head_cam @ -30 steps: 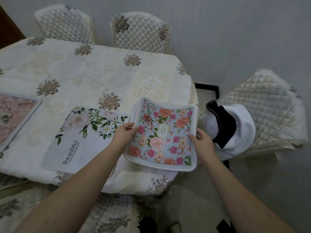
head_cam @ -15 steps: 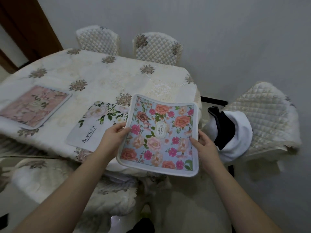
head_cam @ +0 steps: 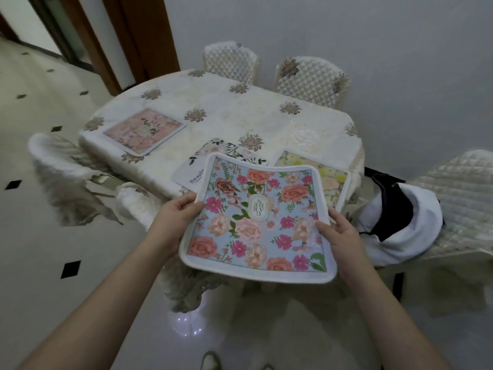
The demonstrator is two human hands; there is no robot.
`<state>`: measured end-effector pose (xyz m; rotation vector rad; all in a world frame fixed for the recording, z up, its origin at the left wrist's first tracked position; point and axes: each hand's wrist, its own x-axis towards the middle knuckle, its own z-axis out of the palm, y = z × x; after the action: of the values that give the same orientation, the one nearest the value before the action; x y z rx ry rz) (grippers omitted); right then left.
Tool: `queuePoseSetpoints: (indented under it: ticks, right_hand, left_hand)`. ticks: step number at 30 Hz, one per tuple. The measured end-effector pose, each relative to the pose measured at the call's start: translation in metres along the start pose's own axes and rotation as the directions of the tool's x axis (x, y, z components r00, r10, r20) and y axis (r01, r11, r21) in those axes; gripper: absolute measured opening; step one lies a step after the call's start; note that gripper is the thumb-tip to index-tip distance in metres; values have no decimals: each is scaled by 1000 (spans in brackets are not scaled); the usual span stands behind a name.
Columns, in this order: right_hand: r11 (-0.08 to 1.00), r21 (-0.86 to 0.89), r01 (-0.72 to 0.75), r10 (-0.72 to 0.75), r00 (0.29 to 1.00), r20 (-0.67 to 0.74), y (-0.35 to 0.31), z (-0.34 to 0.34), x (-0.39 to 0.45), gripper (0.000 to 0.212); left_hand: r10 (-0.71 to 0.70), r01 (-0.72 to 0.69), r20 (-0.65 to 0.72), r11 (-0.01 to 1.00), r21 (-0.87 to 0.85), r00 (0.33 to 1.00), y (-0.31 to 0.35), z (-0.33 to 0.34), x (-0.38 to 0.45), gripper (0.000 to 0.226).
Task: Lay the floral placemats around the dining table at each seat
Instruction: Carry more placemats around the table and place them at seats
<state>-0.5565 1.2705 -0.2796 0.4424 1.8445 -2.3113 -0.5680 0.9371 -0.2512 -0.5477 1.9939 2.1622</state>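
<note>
Blue floral placemat (head_cam: 257, 218), centre of the frame, held in the air in front of the table's near edge and overlapping it in view. I hold it by its two side edges: my left hand (head_cam: 174, 216) pinches the left border, thumb on top; my right hand (head_cam: 337, 236) grips the right border the same way. The mat sags slightly between the grips and its far edge dips, so I judge it thin, light and flexible, with a soft white rim; holding opposite edges keeps it flat. It is nearly square, so no long axis is plain; the printed face is up and the central label reads upside down to me.

Behind it, on the dining table (head_cam: 240, 113), lie a white leafy placemat (head_cam: 197, 169) at centre, a yellow placemat (head_cam: 333, 180) to its right, and a pink placemat (head_cam: 144, 130) at upper left. Quilted chairs (head_cam: 312, 78) stand along the far side.
</note>
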Motion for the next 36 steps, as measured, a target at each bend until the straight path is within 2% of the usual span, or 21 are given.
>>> queuePoseSetpoints:
  ticks: [3, 13, 18, 24, 31, 36]
  right_hand:
    - [1000, -20, -22, 23, 997, 70, 9, 31, -11, 35]
    - [991, -131, -20, 55, 963, 264, 34, 162, -65, 28]
    - [987, -155, -33, 86, 933, 349, 59, 234, -108, 29]
    - [983, -173, -56, 130, 883, 451, 97, 318, -157, 31]
    - [978, -206, -46, 155, 820, 550, 120, 395, -178, 24]
    - [978, -194, -74, 176, 795, 580, 131, 433, -157, 31]
  left_hand:
    - [32, -35, -75, 999, -37, 997, -3, -33, -30, 19]
    - [-7, -46, -256, 979, -199, 967, -33, -177, -117, 24]
    - [-15, -80, -349, 963, -256, 937, -53, -268, -166, 20]
    - [-34, -94, -467, 964, -248, 884, -74, -366, -227, 13]
    - [-59, -151, -549, 932, -329, 833, -81, -436, -268, 17]
    - [-60, -196, -571, 906, -376, 819, -85, -466, -254, 16]
